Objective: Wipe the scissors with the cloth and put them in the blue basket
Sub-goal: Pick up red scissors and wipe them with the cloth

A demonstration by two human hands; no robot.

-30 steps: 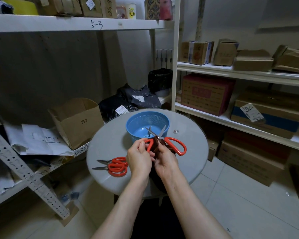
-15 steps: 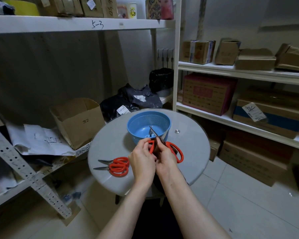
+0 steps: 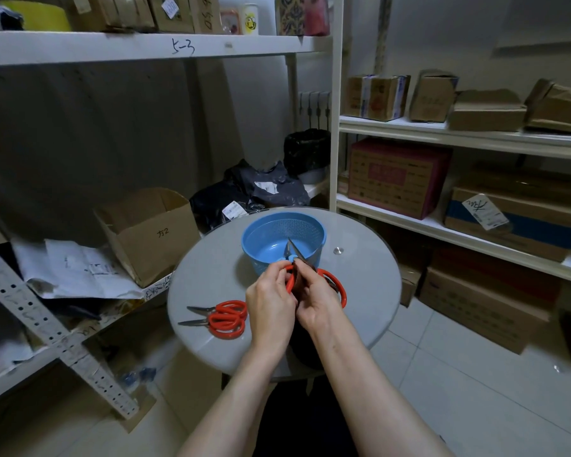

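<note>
While the left hand (image 3: pixel 271 305) curls its fingers (image 3: pixel 277 272) round one red handle loop of the scissors (image 3: pixel 289 281), the right hand (image 3: pixel 317 301) pinches a dark cloth (image 3: pixel 299 278) against them, its fingers closed together on the fabric. The scissors are held above the desk (image 3: pixel 360 291). Their blades are slightly parted and point up and away, with the tips seen against the near rim of the blue basket (image 3: pixel 317 225); the other red loop sticks out to the right of the right hand. Cloth and fingers cover the scissors between blades and loops, so I cannot tell how the fabric wraps them. A dark shape below the wrists may be hanging cloth or the desk's base; that is unclear. Left of the hands, more red-handled scissors (image 3: pixel 226 316) lie flat on the desk with blades pointing left; whether they are one pair or two is hard to make out. The desk is round and pale grey, with a small metal stud (image 3: pixel 338 250) near the basket. White shelving (image 3: pixel 442 131) with cardboard boxes (image 3: pixel 152 232) and black bags (image 3: pixel 244 192) surrounds it, over a tiled floor (image 3: pixel 475 390)
</note>
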